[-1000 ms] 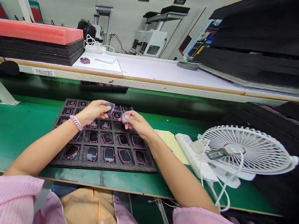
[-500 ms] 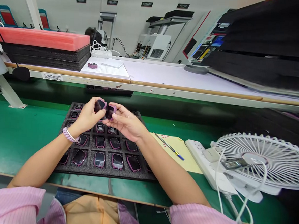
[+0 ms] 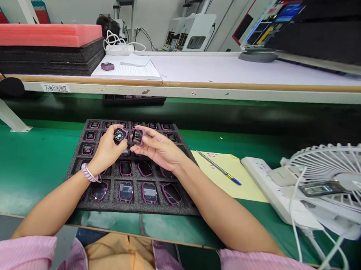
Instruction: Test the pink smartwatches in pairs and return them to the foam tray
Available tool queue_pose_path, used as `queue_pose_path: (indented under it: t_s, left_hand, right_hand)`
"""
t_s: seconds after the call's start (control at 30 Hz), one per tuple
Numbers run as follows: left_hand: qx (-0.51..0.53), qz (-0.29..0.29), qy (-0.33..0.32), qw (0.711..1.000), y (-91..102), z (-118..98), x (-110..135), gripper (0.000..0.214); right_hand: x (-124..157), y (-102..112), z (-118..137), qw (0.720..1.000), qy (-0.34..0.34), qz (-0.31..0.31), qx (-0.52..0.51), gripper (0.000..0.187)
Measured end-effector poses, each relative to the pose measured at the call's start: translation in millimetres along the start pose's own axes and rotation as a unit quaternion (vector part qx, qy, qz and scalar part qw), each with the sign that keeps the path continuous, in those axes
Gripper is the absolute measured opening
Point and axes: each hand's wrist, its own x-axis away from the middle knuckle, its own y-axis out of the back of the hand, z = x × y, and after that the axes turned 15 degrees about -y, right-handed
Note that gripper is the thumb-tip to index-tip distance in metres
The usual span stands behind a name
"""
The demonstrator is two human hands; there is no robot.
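My left hand (image 3: 108, 150) is closed on a purple-cased smartwatch (image 3: 119, 135) whose round dial is lit. Between the fingers and thumb of my right hand (image 3: 159, 148) is a second purple smartwatch (image 3: 137, 137), its screen showing a lit list. Both watches are held side by side, faces up, above a dark foam tray (image 3: 109, 206). Purple watches without straps lie in the tray's square compartments, among them a dark-screened watch (image 3: 171, 193) at the near right. Some far watches have lit screens. My hands and forearms hide part of the tray.
Right of the tray lie a yellow sheet (image 3: 244, 192) and a pen (image 3: 219, 168). Beyond them are a white power strip (image 3: 265, 187) and a white fan (image 3: 343, 173). A shelf (image 3: 203, 69) crosses behind, bearing pink foam (image 3: 46, 35) and another purple watch (image 3: 107, 66).
Both held watches' screens have gone from dark to lit. My hands still hold them close together over the tray. The camera view has tilted down slightly.
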Motion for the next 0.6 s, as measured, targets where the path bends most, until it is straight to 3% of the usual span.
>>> queue_pose_path:
  t_s: [0.4,0.6]
  left_hand:
    - [-0.017,-0.025,-0.032,0.999,-1.1,1.6,1.8,0.043]
    - [-0.006,-0.038,-0.031,0.999,-2.8,1.2,2.2,0.043]
  right_hand:
    - [0.0,0.6,-2.6,0.999,0.029,0.025,0.006,0.062]
    - [2.8,-1.6,-2.8,0.998,0.045,0.017,0.032,0.057]
